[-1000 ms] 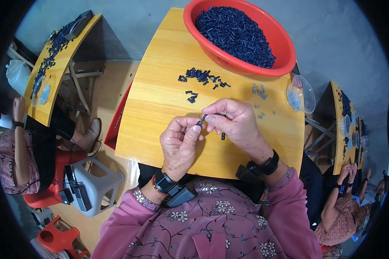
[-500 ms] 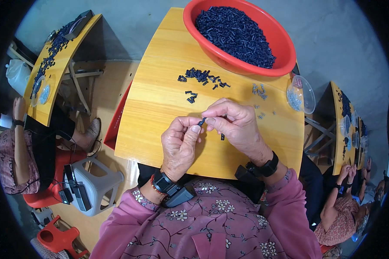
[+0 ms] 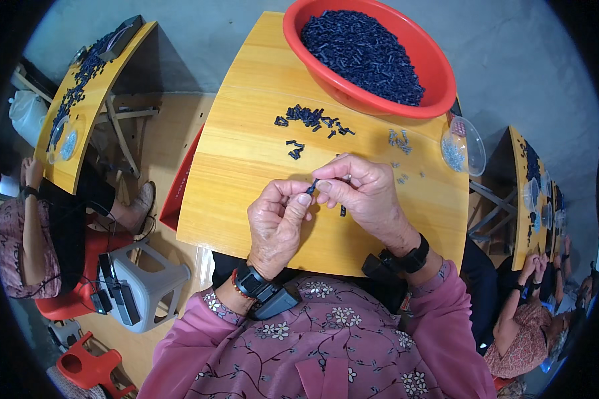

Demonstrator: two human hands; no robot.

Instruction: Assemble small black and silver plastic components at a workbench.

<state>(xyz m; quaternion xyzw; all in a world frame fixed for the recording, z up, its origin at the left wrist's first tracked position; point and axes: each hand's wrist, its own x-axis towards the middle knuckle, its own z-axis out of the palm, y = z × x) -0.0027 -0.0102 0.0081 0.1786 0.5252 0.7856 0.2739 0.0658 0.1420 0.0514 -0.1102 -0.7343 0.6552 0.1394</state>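
Between my two hands, over the near part of the table, is a small dark plastic piece. My left hand pinches its lower end with thumb and fingers. At the other end, the thumb and forefinger of my right hand are closed on it; whether they also hold something smaller is hidden. Another dark piece shows just below my right fingers. Beyond my hands lie a loose pile of dark pieces and a smaller cluster of them. Small silvery screw-like bits are scattered to the right.
A red basin full of dark pieces stands at the table's far right. By the right edge is a clear tub of silvery bits. A grey stool stands left of the yellow table. Other people sit at tables on both sides.
My hands stay almost in place, with only slight finger movement around the small piece. At the left, another person's hand has shifted a little lower.
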